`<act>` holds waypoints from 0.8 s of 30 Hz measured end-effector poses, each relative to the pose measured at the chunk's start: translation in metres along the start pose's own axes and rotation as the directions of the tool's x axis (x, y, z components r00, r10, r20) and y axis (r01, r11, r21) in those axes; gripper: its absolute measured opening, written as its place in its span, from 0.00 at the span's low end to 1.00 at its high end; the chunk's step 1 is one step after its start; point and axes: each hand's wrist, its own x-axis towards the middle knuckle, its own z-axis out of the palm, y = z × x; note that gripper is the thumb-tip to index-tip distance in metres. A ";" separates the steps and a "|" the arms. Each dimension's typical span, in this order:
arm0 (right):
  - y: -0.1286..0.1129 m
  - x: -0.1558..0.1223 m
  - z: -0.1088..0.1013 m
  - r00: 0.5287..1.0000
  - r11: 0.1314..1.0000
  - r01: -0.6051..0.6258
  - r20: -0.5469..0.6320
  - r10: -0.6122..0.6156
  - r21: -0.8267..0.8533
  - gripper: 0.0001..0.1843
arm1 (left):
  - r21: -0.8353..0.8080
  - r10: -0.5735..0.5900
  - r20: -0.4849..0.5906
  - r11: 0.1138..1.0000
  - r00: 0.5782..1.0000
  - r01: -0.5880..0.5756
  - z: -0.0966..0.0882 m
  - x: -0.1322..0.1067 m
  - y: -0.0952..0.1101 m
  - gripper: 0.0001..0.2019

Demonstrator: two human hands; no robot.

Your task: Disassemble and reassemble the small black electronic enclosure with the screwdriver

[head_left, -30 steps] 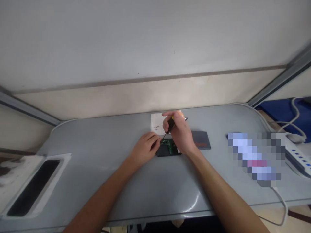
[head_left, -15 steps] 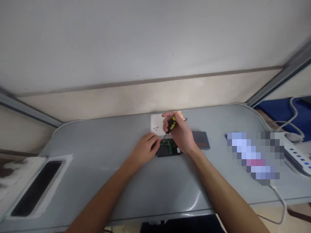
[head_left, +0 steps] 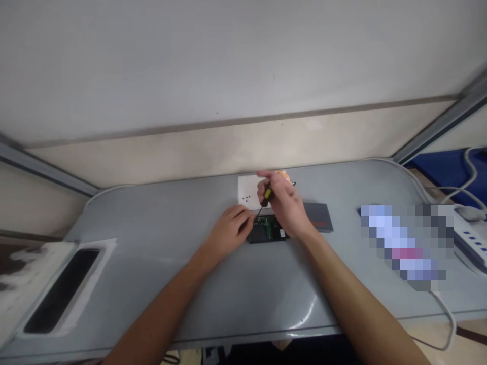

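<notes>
In the head view my right hand (head_left: 287, 208) is closed around a black and yellow screwdriver (head_left: 268, 194), its index finger stretched out over the handle. The thin shaft points down and left, its tip at the upper left of a small device with a green circuit board (head_left: 269, 223). This device lies flat and has a dark block on its left and a small white label. At its left end my left hand (head_left: 234, 227) has its fingers drawn together, gripping the edge. Just behind, several tiny dark screws (head_left: 246, 198) rest on a white sheet (head_left: 243, 186).
A dark grey flat cover (head_left: 319, 217) lies right of the device, partly behind my right hand. An orange item (head_left: 282, 176) sits at the back. At left is a black phone-like slab (head_left: 63, 289); at right, a blurred-out object (head_left: 403, 246) and a white power strip (head_left: 472, 241).
The view has shifted slightly. My right hand has turned a little on the screwdriver, hiding more of its handle. The left hand stays at the device's edge.
</notes>
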 end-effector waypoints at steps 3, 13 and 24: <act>0.001 -0.002 0.001 1.000 0.998 0.027 -0.002 -0.027 -0.053 0.18 | 0.011 0.001 0.001 1.000 1.000 -0.001 0.000 0.000 0.000 0.10; 0.006 0.000 0.004 0.998 0.992 -0.015 -0.056 0.022 0.126 0.23 | 0.026 0.001 0.013 1.000 1.000 -0.002 0.001 0.001 -0.001 0.11; 0.009 0.000 0.009 0.992 0.996 0.018 -0.129 -0.007 0.090 0.27 | 0.048 0.026 -0.004 0.999 1.000 -0.026 0.000 0.001 -0.002 0.10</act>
